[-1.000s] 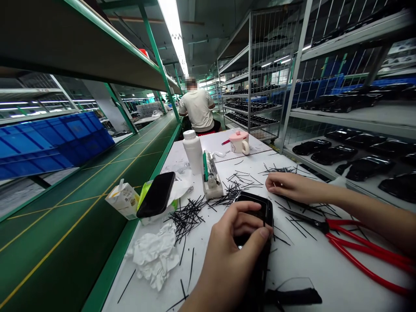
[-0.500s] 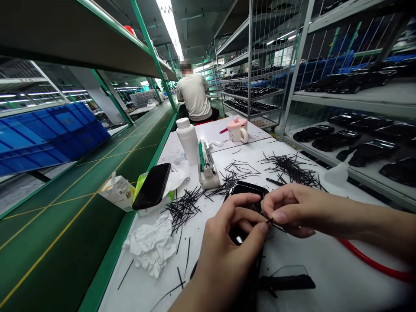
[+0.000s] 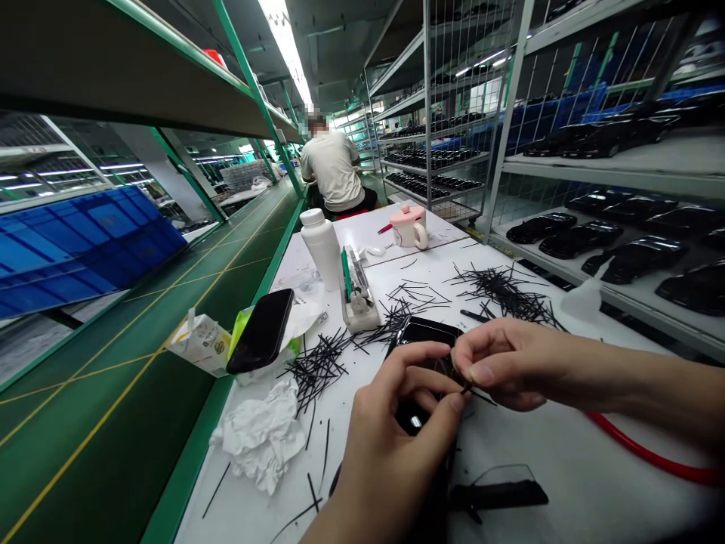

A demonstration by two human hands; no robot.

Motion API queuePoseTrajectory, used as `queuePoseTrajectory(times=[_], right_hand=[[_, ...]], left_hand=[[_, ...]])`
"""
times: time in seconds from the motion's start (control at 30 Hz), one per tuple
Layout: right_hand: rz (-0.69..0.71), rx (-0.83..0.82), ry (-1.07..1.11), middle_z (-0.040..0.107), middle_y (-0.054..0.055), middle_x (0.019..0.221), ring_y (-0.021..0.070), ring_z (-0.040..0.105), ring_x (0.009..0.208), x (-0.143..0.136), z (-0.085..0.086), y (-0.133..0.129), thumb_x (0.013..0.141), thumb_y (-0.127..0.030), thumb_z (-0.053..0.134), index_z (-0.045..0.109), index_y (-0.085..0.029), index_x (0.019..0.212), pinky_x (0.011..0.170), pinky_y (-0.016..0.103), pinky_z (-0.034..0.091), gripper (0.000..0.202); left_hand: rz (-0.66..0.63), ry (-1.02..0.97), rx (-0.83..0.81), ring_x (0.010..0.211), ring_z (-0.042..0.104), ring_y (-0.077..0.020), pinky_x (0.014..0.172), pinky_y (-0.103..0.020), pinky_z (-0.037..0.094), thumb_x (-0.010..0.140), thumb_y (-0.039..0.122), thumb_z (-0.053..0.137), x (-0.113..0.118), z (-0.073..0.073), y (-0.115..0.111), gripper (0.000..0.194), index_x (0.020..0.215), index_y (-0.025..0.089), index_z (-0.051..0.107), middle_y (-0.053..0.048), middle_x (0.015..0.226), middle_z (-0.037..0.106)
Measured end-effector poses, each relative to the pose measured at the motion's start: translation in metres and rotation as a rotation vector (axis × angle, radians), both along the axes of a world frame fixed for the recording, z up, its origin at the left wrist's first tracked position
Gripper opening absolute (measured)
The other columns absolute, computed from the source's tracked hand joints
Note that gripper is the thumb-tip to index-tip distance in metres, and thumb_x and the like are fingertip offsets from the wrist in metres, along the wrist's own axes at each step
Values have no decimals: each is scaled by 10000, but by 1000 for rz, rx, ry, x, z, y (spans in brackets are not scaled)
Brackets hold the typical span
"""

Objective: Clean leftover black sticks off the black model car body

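Note:
Both hands meet above a glossy black model car (image 3: 427, 329) on the white table (image 3: 226, 423). My left hand (image 3: 396, 423) pinches one end of a thin black strip (image 3: 484, 398) between thumb and fingers, its index finger stretched toward the other hand. My right hand (image 3: 504, 363) is closed on the same strip, thumb against index finger, close to the left fingertips. The hands and wrist hide much of the car. Below the right hand lies a flat black piece (image 3: 501, 495) with a thin wire loop.
Black strips (image 3: 320, 366) lie in piles. Around them are crumpled tissue (image 3: 263, 434), a phone (image 3: 260, 330), a white bottle (image 3: 322, 249), a tool tray (image 3: 361, 310), a pink-lidded mug (image 3: 408, 227) and a red tube (image 3: 646, 449). A person (image 3: 334, 170) sits ahead; racks (image 3: 504, 174) stand right.
The whole view has shifted slightly, with most objects appearing a little further left. Both hands keep nearly the same pose around the strip.

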State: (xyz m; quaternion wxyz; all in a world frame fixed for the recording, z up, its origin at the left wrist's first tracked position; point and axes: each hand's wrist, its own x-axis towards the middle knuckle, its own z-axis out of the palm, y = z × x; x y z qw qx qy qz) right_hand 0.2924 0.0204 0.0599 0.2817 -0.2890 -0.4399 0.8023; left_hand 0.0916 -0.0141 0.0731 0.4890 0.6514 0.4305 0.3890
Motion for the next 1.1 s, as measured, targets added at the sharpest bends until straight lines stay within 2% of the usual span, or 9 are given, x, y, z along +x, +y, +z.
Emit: queuePoseTrajectory(times=[0.27,0.4,0.5,0.63,0.73,0.83,0.97,1.1], right_hand=[[22,11,-18,406,-89,510,21,257,421,-1,-4,0,741,-312,835,645,-124,766,375,157,188,268],[9,107,-58,517,-43,669,30,324,484,0,-3,-2,775,-349,820,618,-145,830,403,160,224,293],[-22,176,-116,514,-37,728,49,342,540,1,2,-7,787,-376,812,604,-167,882,441,173,240,309],[-99,425,-285,506,-21,694,99,413,616,1,3,-12,812,-425,780,641,-173,840,529,224,312,289],[-178,668,-384,566,9,727,130,476,659,1,-1,-15,874,-417,714,665,-194,783,581,252,368,245],[-217,818,-422,582,17,725,142,516,657,3,-3,-16,891,-408,694,690,-212,770,584,259,406,231],[-220,816,-442,606,27,757,158,565,702,9,4,-18,900,-374,679,690,-214,792,598,254,449,194],[-184,741,-404,608,7,757,145,572,684,18,12,-16,892,-309,693,677,-240,800,584,230,479,116]], left_hand=[[-10,12,0,628,571,-99,593,-199,430,836,192,672,-1,-3,-1,278,1106,229,620,20,780,728],[-13,22,2,624,566,-96,584,-195,423,847,188,658,0,-1,0,233,1076,224,632,19,778,726],[-5,15,-3,626,575,-92,605,-192,439,854,186,657,0,0,0,209,1058,225,636,21,781,727],[-45,-2,-60,675,628,-98,627,-182,468,853,169,668,-1,-2,-1,225,1069,221,626,10,820,749],[-105,-59,-95,844,698,-126,769,-203,521,835,144,688,-1,-3,-2,318,1127,222,589,-15,979,765],[-82,-82,-77,855,709,-130,791,-206,528,835,163,704,0,-4,-3,291,1098,214,591,-4,916,761],[-51,-51,-37,820,710,-115,759,-192,526,859,172,681,-1,-3,1,181,1018,218,609,21,856,754],[-99,165,80,876,699,-130,846,-243,510,865,154,660,-5,-6,7,133,970,229,630,38,884,749]])
